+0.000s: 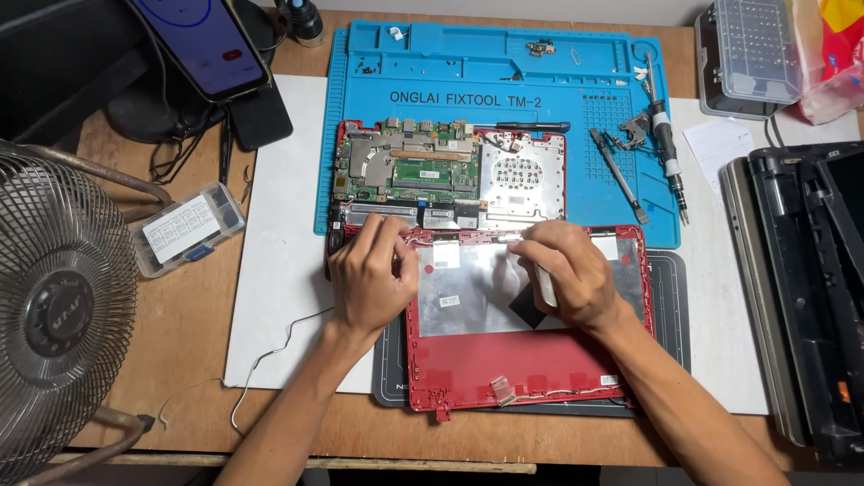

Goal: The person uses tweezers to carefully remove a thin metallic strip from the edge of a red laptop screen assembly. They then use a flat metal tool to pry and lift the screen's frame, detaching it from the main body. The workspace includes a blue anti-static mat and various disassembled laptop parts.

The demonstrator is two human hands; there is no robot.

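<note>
Fingers of the left hand [367,277] press the far-left corner of the red plastic laptop lid shell [526,360], pinched at its edge. Further right, the right hand [567,270] is closed around a slim white pry tool [545,284] over the shell's silver foil panel [477,292].

A brown wooden table [180,333] fills the frame. A white sheet [279,270] covers its middle, reaching the right side. On the sheet lie a blue repair mat [612,99] at upper centre and a dark mat [670,306] below it. At left stand a wire-guard fan [54,306] and a small clear parts box [187,228]. A thin white cable [270,355] trails lower left. At right lies what looks like a dark opened laptop [801,288].
</note>
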